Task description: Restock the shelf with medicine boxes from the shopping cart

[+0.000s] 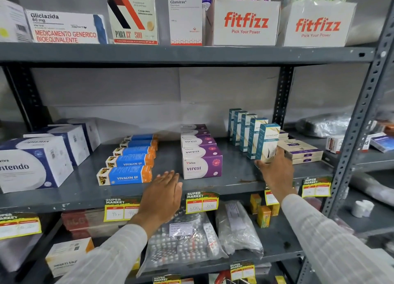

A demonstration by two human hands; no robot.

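Observation:
My right hand (pixel 276 168) grips the bottom of a teal and white Ketocasp box (pixel 268 141), standing upright at the front of a row of like boxes (pixel 243 128) on the middle shelf (pixel 213 187). My left hand (pixel 163 195) is flat and open, fingers spread, over the shelf's front edge between the blue Vivalyn EF boxes (pixel 128 175) and the purple Virest boxes (pixel 201 164). It holds nothing. The shopping cart is out of view, apart from a red strip at the bottom edge that I cannot identify.
Large white and blue boxes (pixel 34 164) fill the shelf's left end; flat beige boxes (pixel 300 150) lie right of the teal row. Fitfizz cartons (pixel 245 21) stand on the top shelf. Bags of blister packs (pixel 183 241) lie below. A grey upright post (pixel 360 117) bounds the right side.

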